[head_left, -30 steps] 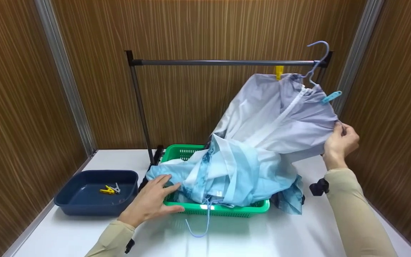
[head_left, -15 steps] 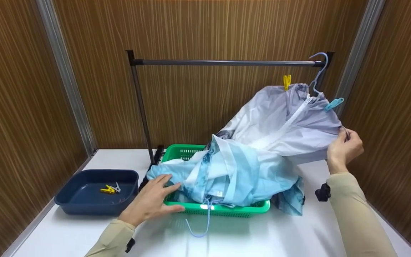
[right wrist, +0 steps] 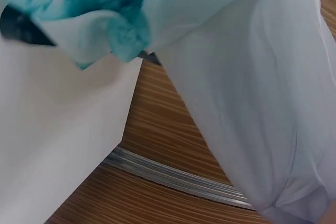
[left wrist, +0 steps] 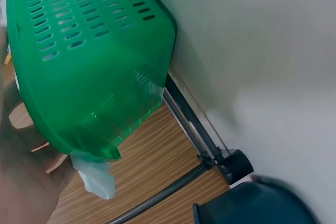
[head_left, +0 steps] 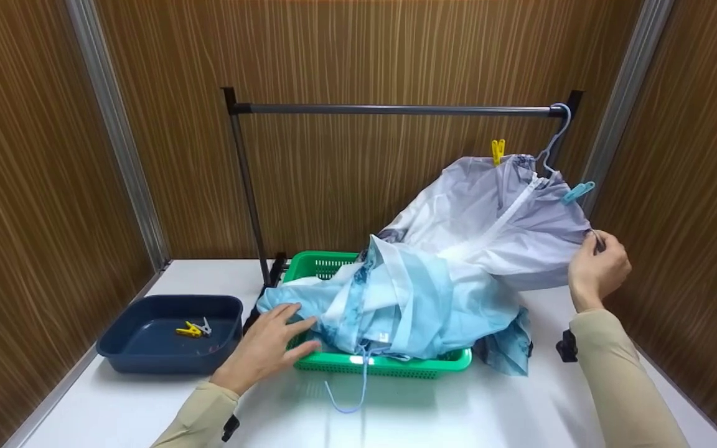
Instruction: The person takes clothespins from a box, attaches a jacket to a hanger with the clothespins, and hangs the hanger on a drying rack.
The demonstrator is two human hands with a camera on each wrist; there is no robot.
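Note:
My right hand point(head_left: 600, 270) pinches the right edge of a grey-and-white zip-front jacket point(head_left: 489, 205). A yellow clothespin point(head_left: 498, 152) and a light blue clothespin point(head_left: 578, 192) grip its shoulders. The hook of its blue hanger point(head_left: 562, 127) is at the rail's right end; contact there is hard to make out. The jacket's lower part meets a light blue garment point(head_left: 421, 298) heaped over a green basket point(head_left: 389, 367). Beside the basket's left end, my left hand point(head_left: 262, 351) rests with fingers spread on that garment. The right wrist view shows mostly hanging jacket fabric point(right wrist: 257, 87).
A black rack with a horizontal rail point(head_left: 396, 109) stands behind the basket. At left is a dark blue tub point(head_left: 140, 345) holding a yellow clothespin point(head_left: 188, 330) and a grey clothespin point(head_left: 205, 327). Another blue hanger's hook point(head_left: 363, 386) sticks out over the basket's front rim.
The jacket and its hanger have come down, the hook dropping from above the rail to rail level. My right hand has moved slightly lower with the fabric. My left hand has barely moved.

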